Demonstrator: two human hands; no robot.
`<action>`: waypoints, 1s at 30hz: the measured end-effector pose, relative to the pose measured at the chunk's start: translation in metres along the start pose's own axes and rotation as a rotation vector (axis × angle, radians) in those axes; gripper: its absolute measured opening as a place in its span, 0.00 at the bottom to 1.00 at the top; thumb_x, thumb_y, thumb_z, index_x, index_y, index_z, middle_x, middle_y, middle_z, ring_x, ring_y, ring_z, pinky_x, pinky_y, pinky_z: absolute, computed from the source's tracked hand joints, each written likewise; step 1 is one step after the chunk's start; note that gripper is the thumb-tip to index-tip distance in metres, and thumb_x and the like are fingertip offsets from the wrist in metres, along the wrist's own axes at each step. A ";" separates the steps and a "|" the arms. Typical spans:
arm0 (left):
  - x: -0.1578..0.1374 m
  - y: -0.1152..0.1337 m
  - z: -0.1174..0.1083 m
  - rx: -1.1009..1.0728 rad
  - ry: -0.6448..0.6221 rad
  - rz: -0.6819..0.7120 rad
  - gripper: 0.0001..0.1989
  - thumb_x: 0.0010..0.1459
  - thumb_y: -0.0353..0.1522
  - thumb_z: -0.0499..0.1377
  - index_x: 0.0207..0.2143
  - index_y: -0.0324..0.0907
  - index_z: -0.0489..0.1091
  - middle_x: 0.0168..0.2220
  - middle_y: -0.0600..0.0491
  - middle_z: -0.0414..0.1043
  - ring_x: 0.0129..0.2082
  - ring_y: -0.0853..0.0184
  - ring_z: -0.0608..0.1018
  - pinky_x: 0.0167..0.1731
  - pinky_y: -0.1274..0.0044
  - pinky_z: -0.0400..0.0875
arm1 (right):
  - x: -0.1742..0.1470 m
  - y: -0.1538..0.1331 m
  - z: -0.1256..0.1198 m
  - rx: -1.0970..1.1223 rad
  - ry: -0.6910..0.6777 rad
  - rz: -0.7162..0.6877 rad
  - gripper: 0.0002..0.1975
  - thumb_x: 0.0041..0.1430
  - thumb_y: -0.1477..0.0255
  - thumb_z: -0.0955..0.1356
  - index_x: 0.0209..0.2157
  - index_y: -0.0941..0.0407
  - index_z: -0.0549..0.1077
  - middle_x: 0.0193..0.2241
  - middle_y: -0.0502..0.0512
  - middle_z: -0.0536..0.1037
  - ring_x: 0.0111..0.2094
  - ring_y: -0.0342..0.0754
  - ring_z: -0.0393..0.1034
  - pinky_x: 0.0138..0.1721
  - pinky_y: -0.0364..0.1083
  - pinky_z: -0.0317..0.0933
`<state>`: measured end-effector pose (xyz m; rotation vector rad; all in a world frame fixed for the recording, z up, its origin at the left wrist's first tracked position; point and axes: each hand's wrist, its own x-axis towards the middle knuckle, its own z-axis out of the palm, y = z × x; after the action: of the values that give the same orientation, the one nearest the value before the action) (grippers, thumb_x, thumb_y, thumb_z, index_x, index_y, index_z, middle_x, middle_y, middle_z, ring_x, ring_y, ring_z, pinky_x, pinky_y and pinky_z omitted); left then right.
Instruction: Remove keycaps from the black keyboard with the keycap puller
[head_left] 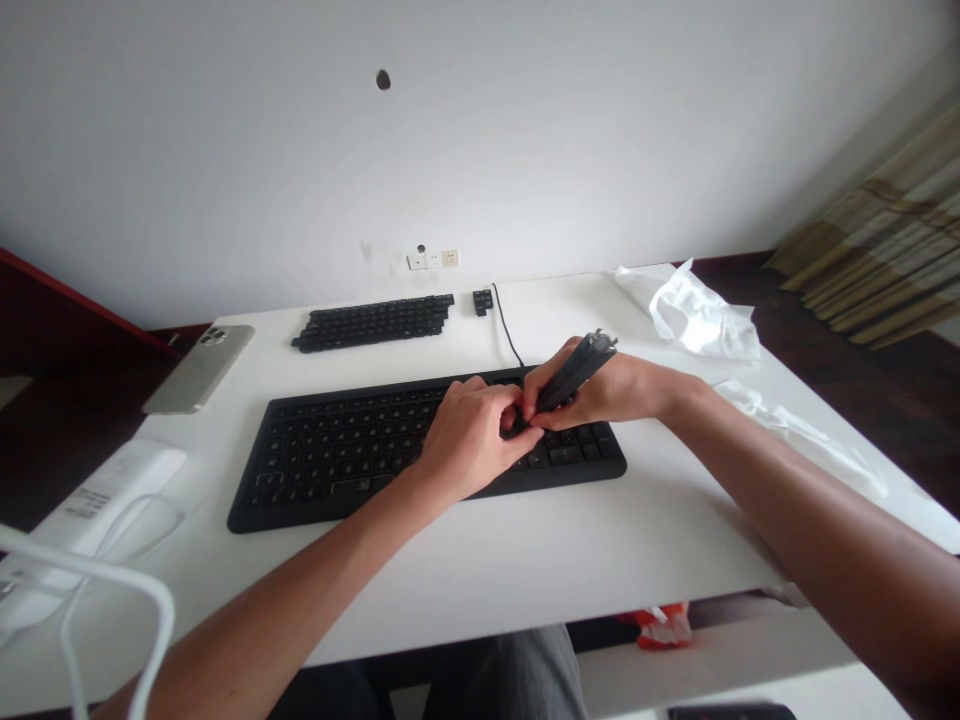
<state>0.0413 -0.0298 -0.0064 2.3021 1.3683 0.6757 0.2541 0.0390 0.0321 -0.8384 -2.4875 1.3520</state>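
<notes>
A black keyboard (300, 470) lies in front of me. Across its left and middle parts the keycaps are off and bare switch posts show, while keycaps (566, 453) still sit at the right end. My right hand (592, 390) grips a dark grey tool (574, 370) with metal bits at its upper end, tilted over the keyboard's right part; its kind is unclear. My left hand (472, 435) rests on the keyboard beside it, thumb and index finger closed near the tool's lower end. Whatever lies between those fingertips is hidden.
Removed black keycaps (375, 322) lie in rows at the back, with a small group (482, 302) beside the cable (506, 325). A phone (202, 368) and a white power strip (97, 500) are left. Crumpled white plastic (697, 310) and white material (810, 440) lie right.
</notes>
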 end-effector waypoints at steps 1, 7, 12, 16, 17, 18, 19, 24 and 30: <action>0.000 0.000 0.001 0.011 0.007 0.010 0.11 0.58 0.34 0.68 0.29 0.44 0.69 0.27 0.56 0.74 0.32 0.62 0.74 0.39 0.68 0.66 | 0.001 -0.001 0.001 -0.014 0.008 -0.002 0.10 0.58 0.64 0.75 0.39 0.54 0.83 0.35 0.53 0.83 0.34 0.47 0.76 0.36 0.45 0.68; 0.000 -0.001 0.005 0.065 0.041 0.028 0.10 0.60 0.33 0.65 0.29 0.44 0.67 0.28 0.55 0.75 0.33 0.61 0.75 0.40 0.67 0.67 | 0.006 0.005 0.004 -0.047 0.050 -0.044 0.11 0.56 0.63 0.76 0.39 0.54 0.83 0.31 0.50 0.82 0.31 0.45 0.73 0.33 0.44 0.66; -0.001 0.001 0.009 0.111 0.061 0.013 0.08 0.60 0.33 0.64 0.31 0.44 0.67 0.30 0.54 0.75 0.35 0.60 0.75 0.42 0.66 0.68 | 0.010 0.013 0.004 0.036 0.045 -0.029 0.13 0.54 0.62 0.77 0.38 0.56 0.82 0.32 0.52 0.82 0.31 0.46 0.73 0.33 0.44 0.66; -0.003 0.002 0.012 0.183 0.128 0.038 0.07 0.59 0.33 0.63 0.36 0.43 0.67 0.36 0.49 0.75 0.40 0.56 0.76 0.45 0.64 0.70 | 0.011 0.012 0.008 0.077 0.076 -0.002 0.12 0.54 0.63 0.76 0.34 0.57 0.80 0.26 0.49 0.77 0.26 0.43 0.68 0.28 0.43 0.61; -0.004 0.003 0.013 0.202 0.153 0.053 0.07 0.59 0.33 0.63 0.37 0.43 0.67 0.38 0.48 0.74 0.42 0.55 0.76 0.46 0.64 0.71 | 0.011 0.011 0.009 0.077 0.084 -0.001 0.11 0.55 0.63 0.76 0.33 0.57 0.79 0.25 0.48 0.76 0.26 0.42 0.67 0.27 0.43 0.60; -0.004 0.003 0.013 0.217 0.173 0.068 0.08 0.59 0.33 0.63 0.40 0.42 0.67 0.40 0.46 0.74 0.44 0.54 0.76 0.47 0.63 0.71 | 0.012 0.011 0.009 0.077 0.089 -0.002 0.11 0.55 0.64 0.76 0.33 0.57 0.79 0.25 0.48 0.75 0.25 0.42 0.66 0.27 0.43 0.59; -0.005 0.003 0.014 0.226 0.186 0.081 0.10 0.59 0.32 0.62 0.42 0.41 0.68 0.43 0.44 0.74 0.47 0.53 0.75 0.48 0.62 0.72 | 0.012 0.010 0.009 0.078 0.089 -0.006 0.11 0.56 0.64 0.76 0.32 0.57 0.78 0.24 0.48 0.74 0.25 0.42 0.66 0.26 0.43 0.58; -0.006 0.001 0.017 0.251 0.156 0.113 0.28 0.63 0.34 0.59 0.64 0.37 0.62 0.68 0.37 0.63 0.70 0.47 0.63 0.68 0.55 0.59 | 0.009 0.010 0.003 0.102 0.016 -0.041 0.11 0.55 0.64 0.76 0.34 0.57 0.79 0.26 0.48 0.75 0.27 0.43 0.67 0.29 0.43 0.61; -0.006 0.000 0.019 0.284 0.030 0.109 0.28 0.68 0.36 0.56 0.69 0.43 0.60 0.72 0.43 0.59 0.73 0.48 0.59 0.72 0.53 0.50 | 0.005 0.004 -0.002 0.192 -0.040 -0.005 0.13 0.67 0.62 0.69 0.37 0.58 0.79 0.26 0.51 0.77 0.29 0.46 0.72 0.31 0.44 0.66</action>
<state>0.0499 -0.0367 -0.0234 2.6137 1.4401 0.5816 0.2525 0.0444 0.0297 -0.7698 -2.3379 1.5901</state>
